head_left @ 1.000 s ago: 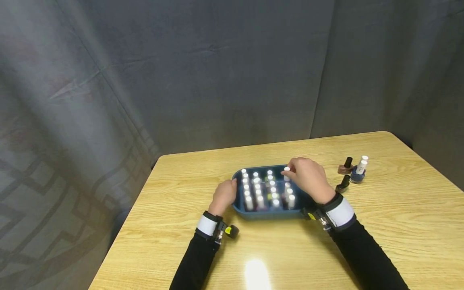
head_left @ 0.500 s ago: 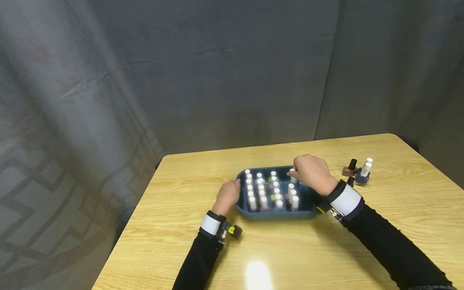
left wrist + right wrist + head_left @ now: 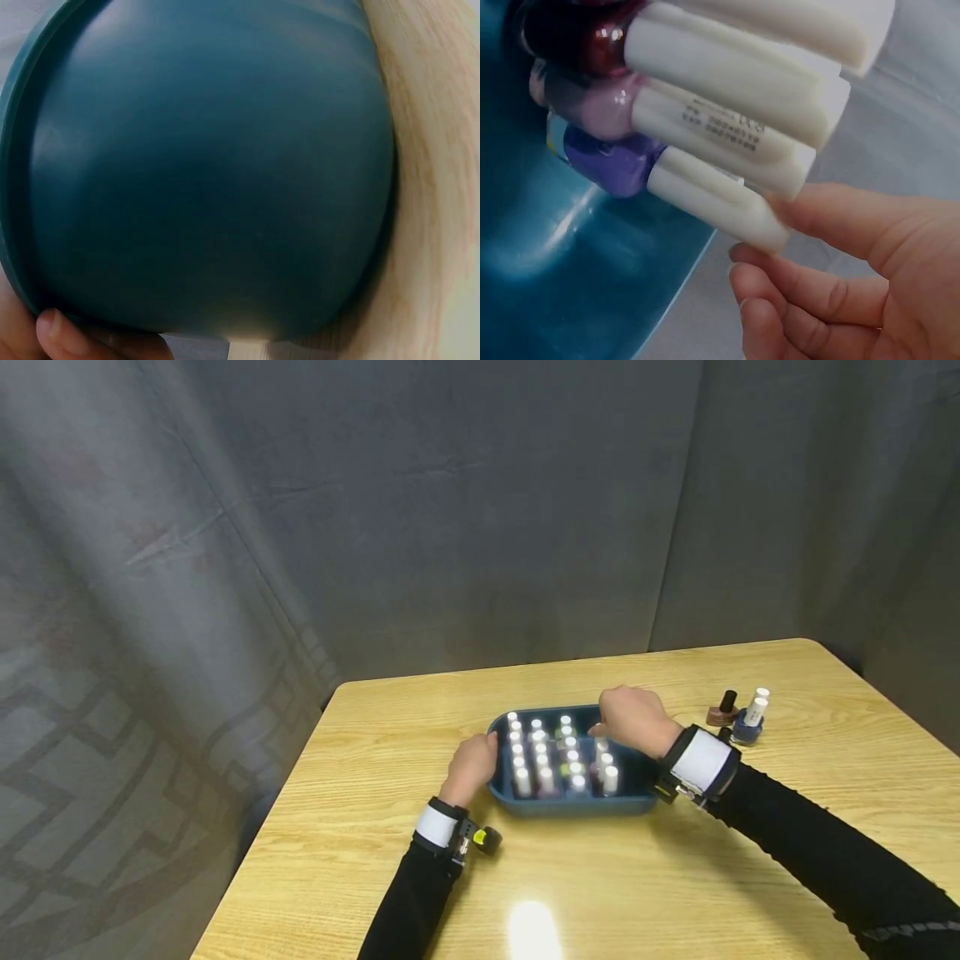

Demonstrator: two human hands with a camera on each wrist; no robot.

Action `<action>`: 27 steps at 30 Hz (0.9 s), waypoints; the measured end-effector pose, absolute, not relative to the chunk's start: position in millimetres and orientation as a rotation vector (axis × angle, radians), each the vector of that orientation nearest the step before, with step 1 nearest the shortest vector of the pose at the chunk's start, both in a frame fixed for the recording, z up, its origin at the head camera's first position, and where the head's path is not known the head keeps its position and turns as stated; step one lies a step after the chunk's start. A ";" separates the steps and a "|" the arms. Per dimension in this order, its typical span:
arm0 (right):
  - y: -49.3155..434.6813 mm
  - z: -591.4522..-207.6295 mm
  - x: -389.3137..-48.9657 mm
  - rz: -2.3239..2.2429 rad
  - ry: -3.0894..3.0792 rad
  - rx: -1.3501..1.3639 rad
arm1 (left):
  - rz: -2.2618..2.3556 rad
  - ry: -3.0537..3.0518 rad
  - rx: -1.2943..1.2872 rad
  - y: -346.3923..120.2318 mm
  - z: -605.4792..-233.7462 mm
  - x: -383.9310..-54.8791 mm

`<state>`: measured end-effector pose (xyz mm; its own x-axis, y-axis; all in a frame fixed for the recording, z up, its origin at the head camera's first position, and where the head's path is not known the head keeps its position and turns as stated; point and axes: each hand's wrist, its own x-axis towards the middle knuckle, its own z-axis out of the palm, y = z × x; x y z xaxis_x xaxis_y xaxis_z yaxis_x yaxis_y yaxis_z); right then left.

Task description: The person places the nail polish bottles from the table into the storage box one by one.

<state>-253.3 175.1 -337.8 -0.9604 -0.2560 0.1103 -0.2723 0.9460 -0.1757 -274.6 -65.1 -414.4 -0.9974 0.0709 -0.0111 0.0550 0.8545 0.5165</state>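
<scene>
A dark blue-green tray (image 3: 573, 807) holds several nail polish bottles with white caps (image 3: 542, 761), standing upright in rows. My left hand (image 3: 471, 767) grips the tray's left rim; in the left wrist view its fingers (image 3: 71, 337) curl at the rim. Over the tray's back right part is my right hand (image 3: 633, 720). In the right wrist view its thumb and fingers pinch the white cap end of a purple nail polish bottle (image 3: 615, 163). Beside that one stand a pale pink bottle (image 3: 607, 105) and a dark red bottle (image 3: 592, 37).
Right of the tray, on the wooden table (image 3: 360, 735), stand a brown bottle with a black cap (image 3: 722, 714) and a dark blue bottle (image 3: 746, 728) with white caps by it. Another black cap (image 3: 725, 735) shows partly behind the right wrist. A grey curtain (image 3: 480, 527) hangs behind.
My right hand has shifted slightly left and toward me over the tray; the white cap that showed at its fingertips is now hidden in the head view. The left hand stays on the rim.
</scene>
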 end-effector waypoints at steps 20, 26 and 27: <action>170.0 -337.1 -246.1 0.191 -3.028 0.413 | 0.844 3.002 0.114 -64.8 -413.4 -273.8; 165.9 -332.4 -242.6 0.179 -3.057 0.416 | 0.858 2.996 0.102 -65.2 -413.3 -274.1; 165.3 -332.0 -242.0 0.180 -3.060 0.416 | 0.857 2.995 0.099 -65.2 -413.4 -274.1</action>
